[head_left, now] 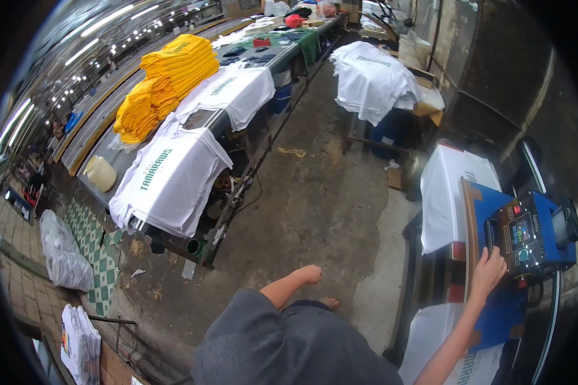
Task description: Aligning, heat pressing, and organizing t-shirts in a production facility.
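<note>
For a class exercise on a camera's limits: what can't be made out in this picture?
In the head view:
Left hand: its palm, hidden by the curled fingers.
Right hand: its palm, turned away from the camera.
Bottom-right white shirt: partly hidden by the blue heat press and right forearm, cut off by the lower edge.
Red item near the top edge: too small to identify.

Nearest white shirt (428, 332) cropped below

From where I'm standing, the left forearm (284, 290) is angling forward, the left hand (311, 274) forming a loose fist; the right forearm (453, 339) is slanting outward, the right hand (489, 273) pointing its bent fingers (496, 258) forward.
</note>
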Demonstrator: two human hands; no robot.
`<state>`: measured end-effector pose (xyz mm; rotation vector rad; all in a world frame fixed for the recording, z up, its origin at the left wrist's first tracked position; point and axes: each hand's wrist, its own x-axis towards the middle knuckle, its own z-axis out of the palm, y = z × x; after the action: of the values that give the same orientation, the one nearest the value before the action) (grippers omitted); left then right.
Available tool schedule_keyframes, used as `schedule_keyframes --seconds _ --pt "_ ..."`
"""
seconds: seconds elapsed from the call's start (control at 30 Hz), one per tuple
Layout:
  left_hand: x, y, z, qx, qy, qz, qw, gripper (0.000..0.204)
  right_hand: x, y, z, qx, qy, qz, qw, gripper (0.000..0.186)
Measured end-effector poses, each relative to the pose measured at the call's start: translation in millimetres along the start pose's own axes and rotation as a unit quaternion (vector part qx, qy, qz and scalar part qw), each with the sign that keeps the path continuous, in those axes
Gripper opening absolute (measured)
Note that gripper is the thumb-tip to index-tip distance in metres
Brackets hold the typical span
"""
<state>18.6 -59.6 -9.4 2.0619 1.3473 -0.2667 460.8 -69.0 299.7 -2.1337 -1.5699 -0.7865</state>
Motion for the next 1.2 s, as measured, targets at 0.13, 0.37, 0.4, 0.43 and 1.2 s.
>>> schedule_keyframes --seconds 0.13,0.37,0.4,0.43,1.2 --pt "6 38 19 -0.033 -0.058 0.04 0.997 0.027 -42 15 -33 0.001 0.005 0.019 1.0 0.025" --pt "-22 50 80 0.033 -0.16 0.048 0.985 0.032 -114 44 -86 -0.026 0.014 0.033 0.999 0.025" --pt "-27 46 85 0.033 -0.161 0.045 0.985 0.032 -124 47 -93 -0.024 0.015 0.031 0.999 0.024" --pt "-31 42 90 0.053 -0.188 0.026 0.98 0.034 -133 51 -102 -0.024 0.016 0.03 0.999 0.024" --pt "-112 63 132 -0.001 -0.206 0.066 0.976 0.037 -256 85 -210 -0.036 0.039 0.143 0.988 0.048"
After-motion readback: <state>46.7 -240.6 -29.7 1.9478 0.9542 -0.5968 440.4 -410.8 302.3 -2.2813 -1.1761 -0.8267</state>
